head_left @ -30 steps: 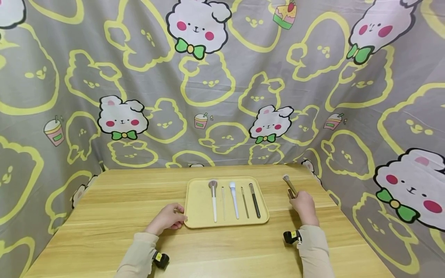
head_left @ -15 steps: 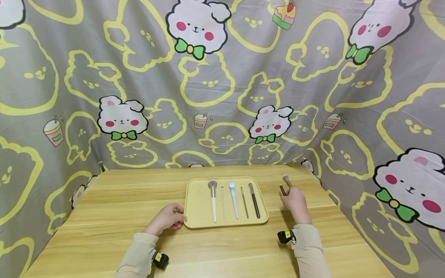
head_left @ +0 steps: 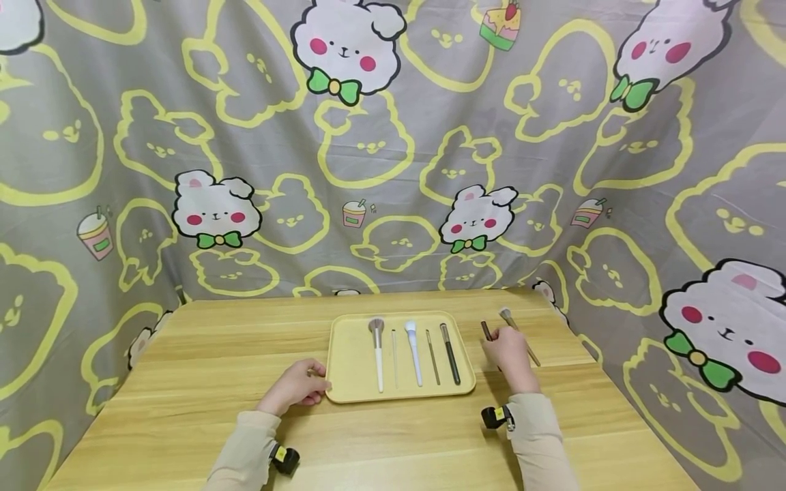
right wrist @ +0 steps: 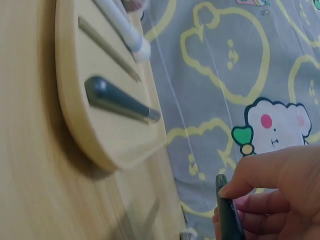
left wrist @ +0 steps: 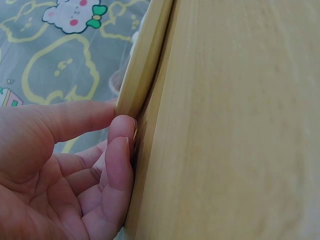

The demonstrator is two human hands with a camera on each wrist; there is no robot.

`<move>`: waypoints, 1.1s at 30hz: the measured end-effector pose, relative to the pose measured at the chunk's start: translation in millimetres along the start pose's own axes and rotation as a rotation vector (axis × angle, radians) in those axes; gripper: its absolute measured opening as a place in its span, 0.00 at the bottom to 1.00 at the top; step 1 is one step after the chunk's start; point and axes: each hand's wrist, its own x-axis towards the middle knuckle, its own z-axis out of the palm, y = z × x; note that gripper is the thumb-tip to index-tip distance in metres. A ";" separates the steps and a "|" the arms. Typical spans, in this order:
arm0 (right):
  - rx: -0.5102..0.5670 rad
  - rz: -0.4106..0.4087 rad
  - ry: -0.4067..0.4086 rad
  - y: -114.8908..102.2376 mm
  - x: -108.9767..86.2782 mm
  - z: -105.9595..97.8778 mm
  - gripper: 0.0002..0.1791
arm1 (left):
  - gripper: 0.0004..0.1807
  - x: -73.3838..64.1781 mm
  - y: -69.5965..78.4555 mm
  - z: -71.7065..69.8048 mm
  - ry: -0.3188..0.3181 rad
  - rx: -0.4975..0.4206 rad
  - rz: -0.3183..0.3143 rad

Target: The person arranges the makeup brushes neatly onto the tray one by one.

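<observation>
My left hand [head_left: 297, 387] pinches the near left corner of a yellow tray [head_left: 346, 394] between thumb and curled fingers, as the left wrist view shows at the tray rim [left wrist: 140, 65]. On the tray lie several makeup brushes in a row, among them a fluffy white-handled brush [head_left: 378, 361], a pale blue one [head_left: 414, 351] and a black one [head_left: 451, 354]. To the right of the tray, my right hand [head_left: 511, 354] grips a slim dark pen-shaped stick [right wrist: 228, 217] with faint lettering. Its lower part is hidden behind the fingers.
A brown-handled makeup brush [head_left: 533, 354] lies on the wooden table [head_left: 393, 443], just right of my right hand. Thin sticks, one pale [head_left: 395, 361] and one brownish [head_left: 433, 358], also lie on the tray. A patterned curtain [head_left: 393, 157] hangs behind the table.
My right hand has moved left toward the tray with the dark stick, leaving the brown-handled brush uncovered on the table. My left hand and the tray have stayed put.
</observation>
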 end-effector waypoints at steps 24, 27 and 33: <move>0.119 -0.059 -0.028 -63.0 -3.2 36.0 0.06 | 0.16 -0.3 -0.3 -0.4 -0.013 0.003 0.006; 0.124 -0.059 -0.035 -70.0 -3.9 40.0 0.07 | 0.15 -0.5 0.8 -0.4 -0.007 0.003 -0.004; 0.148 -0.066 -0.043 -83.2 -5.6 49.6 0.05 | 0.14 -1.1 2.5 0.3 0.005 -0.002 -0.020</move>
